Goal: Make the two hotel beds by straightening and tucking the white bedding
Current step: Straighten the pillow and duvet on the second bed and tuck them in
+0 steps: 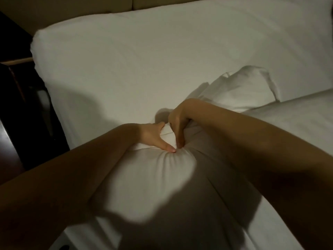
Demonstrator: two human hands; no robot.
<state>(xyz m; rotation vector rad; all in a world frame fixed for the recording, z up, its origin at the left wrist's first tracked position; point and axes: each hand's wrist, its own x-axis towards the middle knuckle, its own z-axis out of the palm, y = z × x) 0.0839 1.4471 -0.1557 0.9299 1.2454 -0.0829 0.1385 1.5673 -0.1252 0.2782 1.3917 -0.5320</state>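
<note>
- plainly, both hands were clenched on one bunch of the white bedding: the left grip pinched it between thumb and fingers, and the right grip curled into it just beside, the two thumbs nearly touching.
- the held piece was puffy (a pillow or a duvet corner, too dim to tell). it ran from the bottom of the view up to the hands, above the flat sheet of the bed.
- with both grips so close together, all the pull gathered at one spot. a hard tug would probably deepen the puckers under the thumbs rather than straighten the cloth.
- the rest of the piece had no hand on it, so it could twist or slump off the bed's left side toward the dark nightstand.
- a rumpled fold lay near, beyond the right wrist. dragging the held piece that way could catch it and disturb the part of the bed that looked smooth.
- low light and the arms' shadows covered much of the fabric, so a crooked edge or a leftover crease could easily go unnoticed.
</note>
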